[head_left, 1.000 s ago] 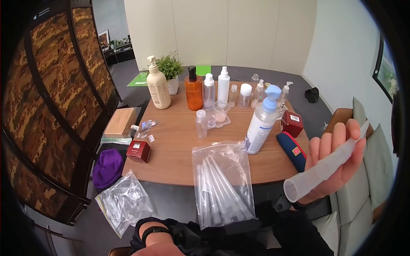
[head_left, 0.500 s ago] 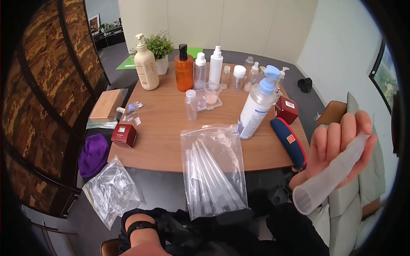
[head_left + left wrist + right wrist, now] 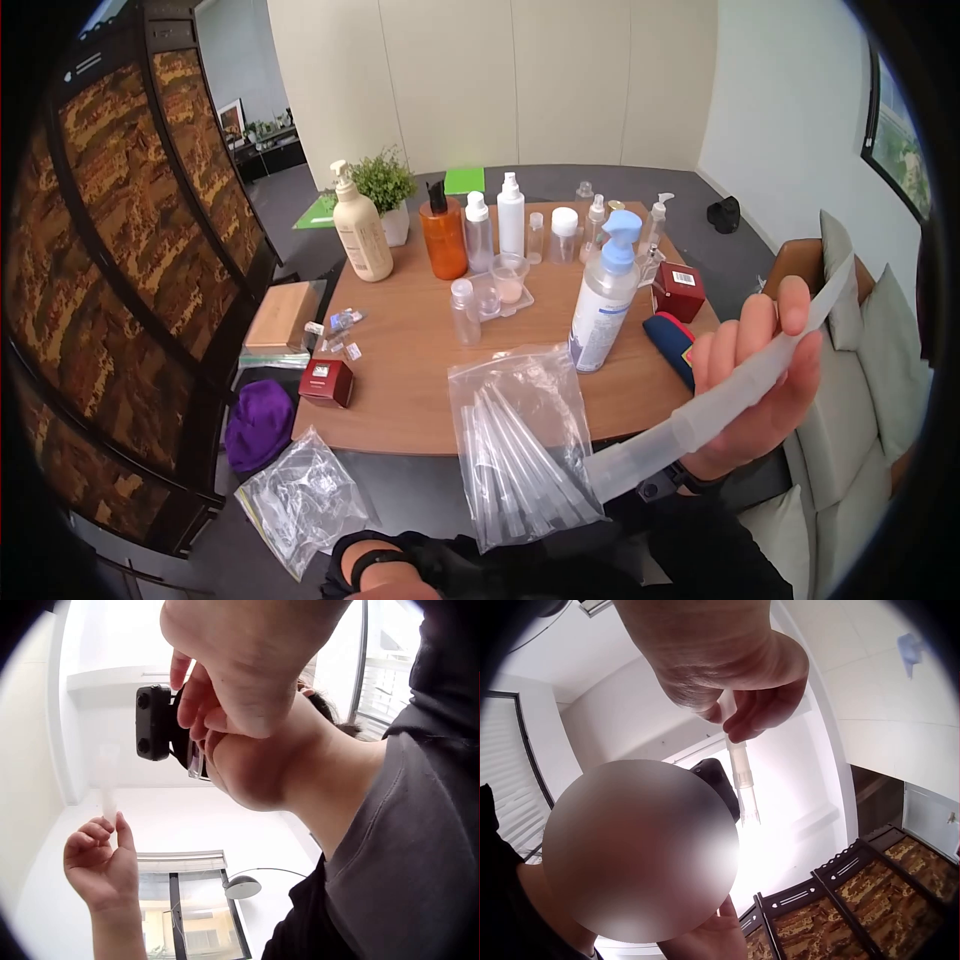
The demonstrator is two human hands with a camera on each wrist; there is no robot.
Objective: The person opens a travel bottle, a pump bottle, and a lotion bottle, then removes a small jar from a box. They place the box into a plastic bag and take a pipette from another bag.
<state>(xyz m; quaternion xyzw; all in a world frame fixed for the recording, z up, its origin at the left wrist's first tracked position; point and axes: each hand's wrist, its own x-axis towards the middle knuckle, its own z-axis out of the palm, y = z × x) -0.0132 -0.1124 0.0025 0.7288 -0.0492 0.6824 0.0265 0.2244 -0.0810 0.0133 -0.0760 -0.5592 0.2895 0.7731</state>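
Note:
My right hand (image 3: 765,400) pinches a translucent, stepped plastic tube (image 3: 690,420) between thumb and fingers. Slanting down to the left, the tube's wide end overlaps the edge of a clear zip bag (image 3: 520,375) in the head view. Several slim clear tubes (image 3: 510,450) lie inside that bag. The right wrist view shows the tube (image 3: 740,761) reaching away from the fingertips of that hand (image 3: 761,682). Close by the wearer's chin, in the left wrist view, my left hand (image 3: 232,667) has loosely bent fingers with nothing visible in them; the head view shows only its wrist.
A blue-capped pump bottle (image 3: 600,315) stands right of the bag, near a red box (image 3: 678,292) and a navy pouch (image 3: 665,340). More bottles, including an amber one (image 3: 444,240), line the table's (image 3: 400,400) far side. A crumpled clear bag (image 3: 305,505) lies front left.
The tube has swung from its wide end facing the camera to a more sideways slant, that end now farther left. My right hand has shifted slightly left in the head view.

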